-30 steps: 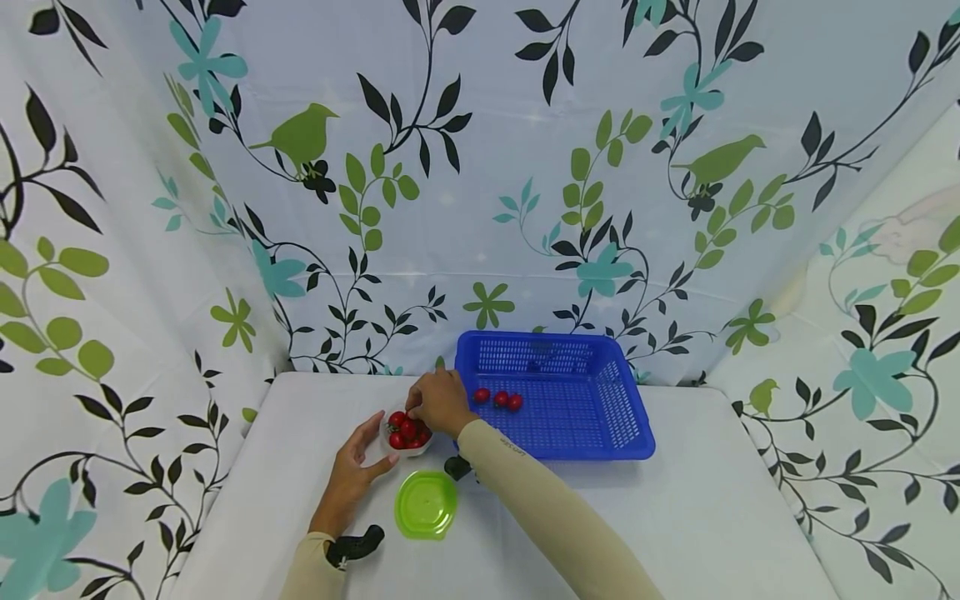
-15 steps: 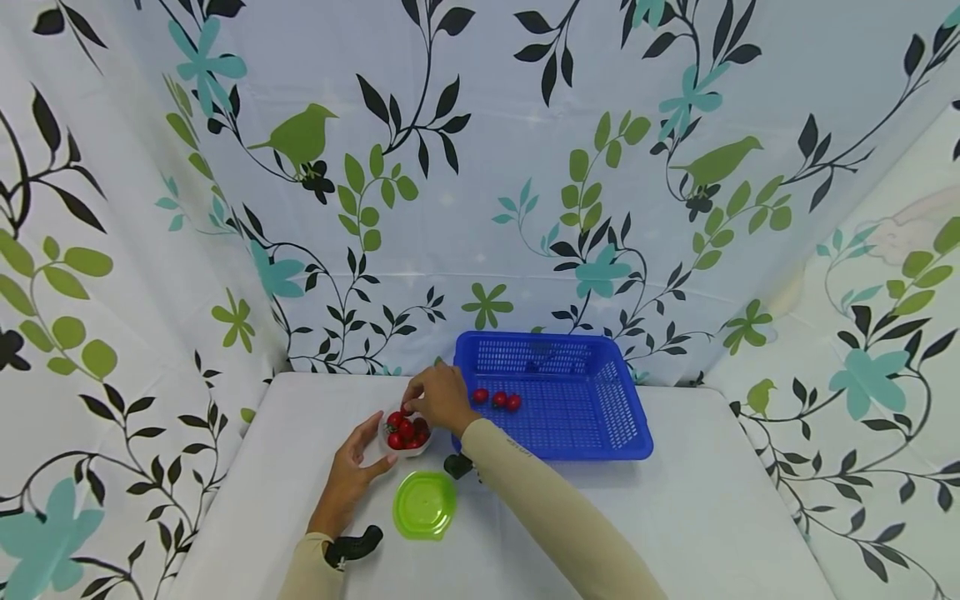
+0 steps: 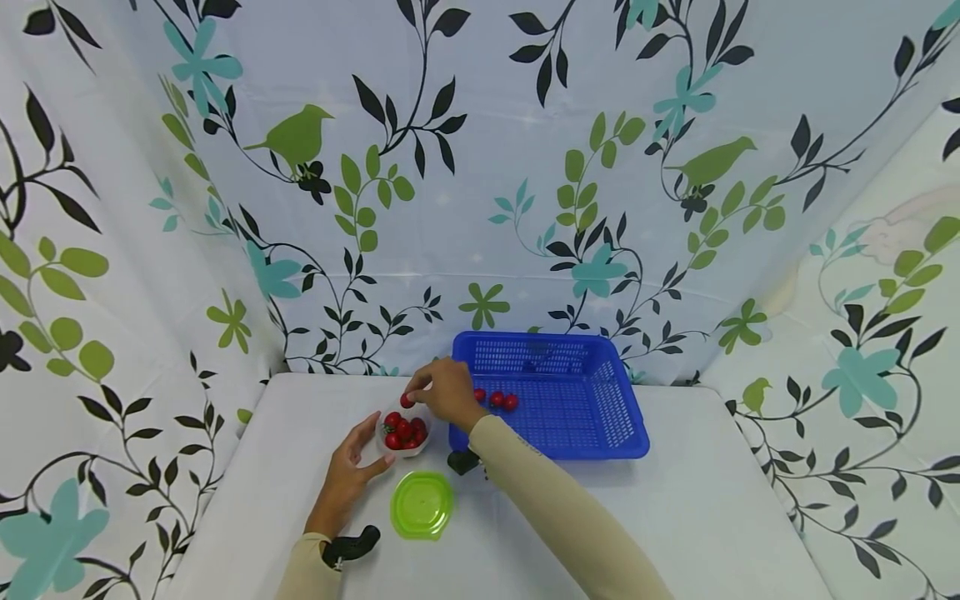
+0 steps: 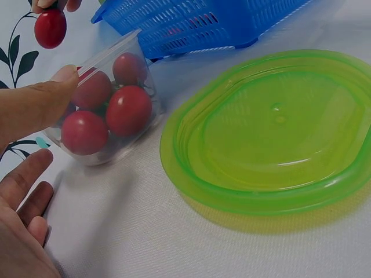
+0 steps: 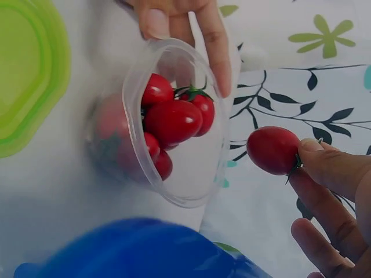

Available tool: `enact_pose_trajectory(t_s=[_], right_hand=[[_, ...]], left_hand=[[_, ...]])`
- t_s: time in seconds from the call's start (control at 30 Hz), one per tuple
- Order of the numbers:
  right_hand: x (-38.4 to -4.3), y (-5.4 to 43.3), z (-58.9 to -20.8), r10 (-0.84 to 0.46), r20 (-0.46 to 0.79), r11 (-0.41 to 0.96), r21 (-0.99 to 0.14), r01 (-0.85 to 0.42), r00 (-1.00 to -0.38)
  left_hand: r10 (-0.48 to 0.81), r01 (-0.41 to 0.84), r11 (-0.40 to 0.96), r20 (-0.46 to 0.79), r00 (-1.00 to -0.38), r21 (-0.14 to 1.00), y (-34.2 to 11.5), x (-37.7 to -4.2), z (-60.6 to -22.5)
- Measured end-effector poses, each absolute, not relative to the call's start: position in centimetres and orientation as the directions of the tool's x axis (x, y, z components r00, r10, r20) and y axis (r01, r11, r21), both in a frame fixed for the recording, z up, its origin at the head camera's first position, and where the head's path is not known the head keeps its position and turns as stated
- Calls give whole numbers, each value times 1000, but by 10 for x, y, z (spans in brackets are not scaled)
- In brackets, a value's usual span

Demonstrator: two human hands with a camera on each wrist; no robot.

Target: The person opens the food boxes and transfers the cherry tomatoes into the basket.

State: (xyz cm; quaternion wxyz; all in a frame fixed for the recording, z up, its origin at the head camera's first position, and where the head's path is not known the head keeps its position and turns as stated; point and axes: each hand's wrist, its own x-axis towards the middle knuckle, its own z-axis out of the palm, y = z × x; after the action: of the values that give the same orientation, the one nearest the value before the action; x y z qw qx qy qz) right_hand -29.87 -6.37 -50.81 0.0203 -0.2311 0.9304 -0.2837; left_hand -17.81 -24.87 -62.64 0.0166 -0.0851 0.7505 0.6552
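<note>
My right hand [image 3: 450, 393] pinches a cherry tomato [image 5: 272, 150] by its green stem end, between thumb and finger. In the head view that tomato hangs just beyond the clear plastic container [image 5: 134, 113], apart from it. Several more cherry tomatoes [image 3: 403, 430] are piled inside the container, some with green stems. Around the container's left side my left hand [image 3: 349, 477] holds it, thumb at the rim and fingers along the far side. A green lid [image 4: 278, 139] lies on the table in front of the container.
A blue plastic basket [image 3: 577, 421] stands to the right of the container, with several cherry tomatoes [image 3: 497, 400] at its left side. White cloth covers the table [image 3: 712, 500]. A patterned curtain [image 3: 480, 208] hangs behind and along the sides.
My right hand has lifted a cherry tomato out of the container, up and slightly away. The left hand keeps its place at the container.
</note>
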Motion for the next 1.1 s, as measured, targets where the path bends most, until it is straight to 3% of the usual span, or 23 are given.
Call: enact_pose_trajectory(t_s=[0.37,1.1], right_hand=[[-303,-51,-502,-404,100,671,-643,-369,-909],[-309,-24,-494,-328,78,619,-735,-277,-941]], left_hand=[[-109,-159,136,-145,-983,978,-250,-180,-628],[-107,-166,112,-154,-982,980,-249,-181,-628]])
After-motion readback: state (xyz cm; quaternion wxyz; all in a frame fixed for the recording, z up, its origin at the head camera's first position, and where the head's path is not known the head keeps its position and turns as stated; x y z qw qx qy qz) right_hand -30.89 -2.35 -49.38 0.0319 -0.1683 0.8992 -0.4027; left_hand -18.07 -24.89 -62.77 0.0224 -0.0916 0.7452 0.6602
